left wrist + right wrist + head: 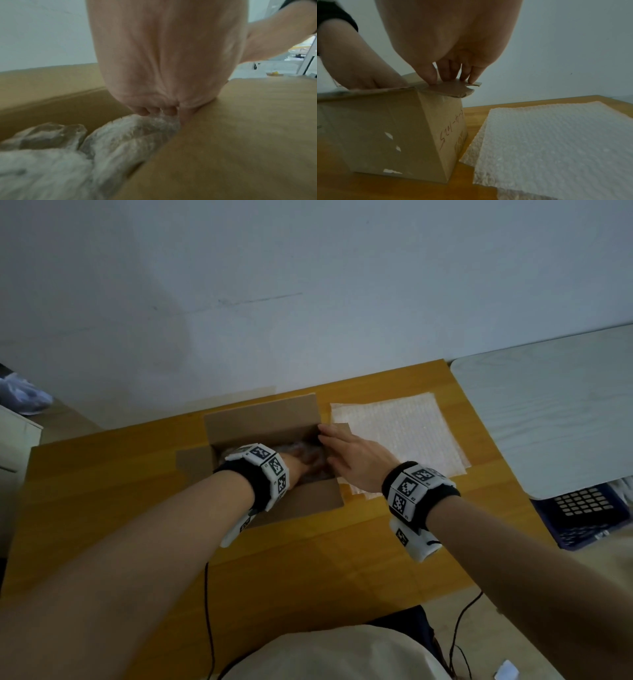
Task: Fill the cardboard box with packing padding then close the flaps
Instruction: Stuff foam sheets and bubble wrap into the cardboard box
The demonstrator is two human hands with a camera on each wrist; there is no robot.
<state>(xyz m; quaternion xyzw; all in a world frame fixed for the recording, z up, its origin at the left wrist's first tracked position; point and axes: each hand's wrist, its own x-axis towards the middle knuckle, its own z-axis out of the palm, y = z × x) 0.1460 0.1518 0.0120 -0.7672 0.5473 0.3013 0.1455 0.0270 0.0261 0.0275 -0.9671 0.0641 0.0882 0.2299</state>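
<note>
The left hand (pixel 301 462) is down inside the open brown cardboard box (pixel 263 419), fingers curled onto a crumpled wad of clear bubble-wrap padding (pixel 130 129) and pressing it down against the box wall on its right. More crumpled wrap sits beneath the wrist, so the box looks partly filled. How tightly those fingers grip is hard to judge from the blurred wrist view; I read it as a hold on the wad.

The right hand (pixel 349 455) works the box's right side: thumb and fingertips (pixel 431 77) pinch the small torn cardboard side flap (pixel 452 89), holding it out level over the box's outer wall. Below and to the right of that hand, flat white sheets of bubble wrap (pixel 397 433) lie stacked on the orange wooden table (pixel 342 559), just beside the box.

This is the filling step, with the padding being tamped in. Next, I'd judge, the left hand must come clear of the opening before any flap folds; the far flap and left flap are open too.
</note>
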